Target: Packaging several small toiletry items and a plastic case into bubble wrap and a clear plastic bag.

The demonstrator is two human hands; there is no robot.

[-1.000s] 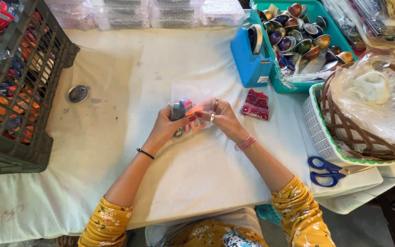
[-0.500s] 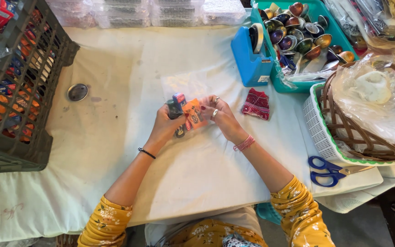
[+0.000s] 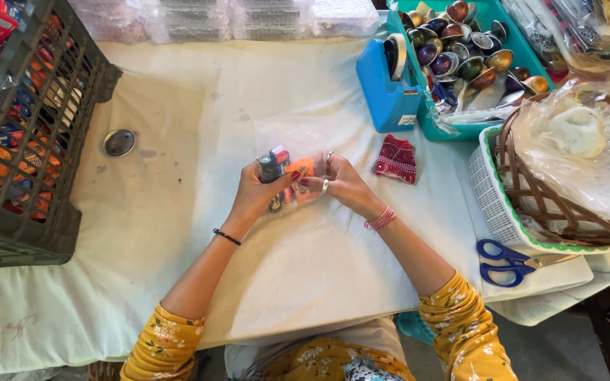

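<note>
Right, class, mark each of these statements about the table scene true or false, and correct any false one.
1. Both hands hold a clear bag of small items. True: the left hand and right hand grip the clear bag.
2. The scissors have red handles. False: the scissors have blue handles.
3. A dark crate stands at the table's left edge. True: the crate.
4. The small red pouch is in the right hand. False: the red pouch lies on the cloth, apart from the hand.
5. The teal tray holds shiny capsules. True: teal tray.
</note>
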